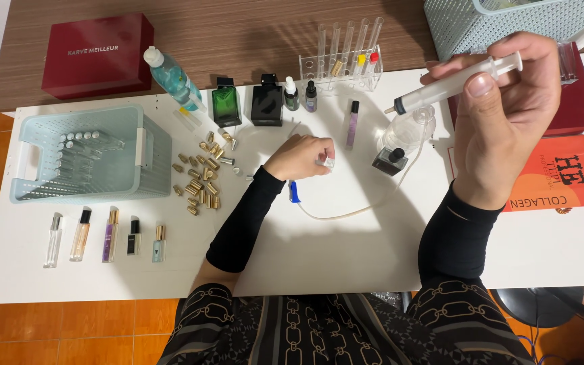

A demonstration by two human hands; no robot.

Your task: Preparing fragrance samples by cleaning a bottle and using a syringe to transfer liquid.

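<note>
Here, reading left to right, my left hand [300, 157] rests on the white table [346, 250], fingers curled shut around a small clear vial [327, 162] that peeks out at the thumb side. Up and to the right, well apart from it, my right hand [501, 115] holds a syringe [457, 82] raised off the table, thumb and fingers pinching the barrel. Its long axis slants down-left, tip toward the vial, plunger end up-right. So the vial lies down-left of the tip, roughly along that slant. A blue-tipped thin tube [346, 213] trails between the hands.
</note>
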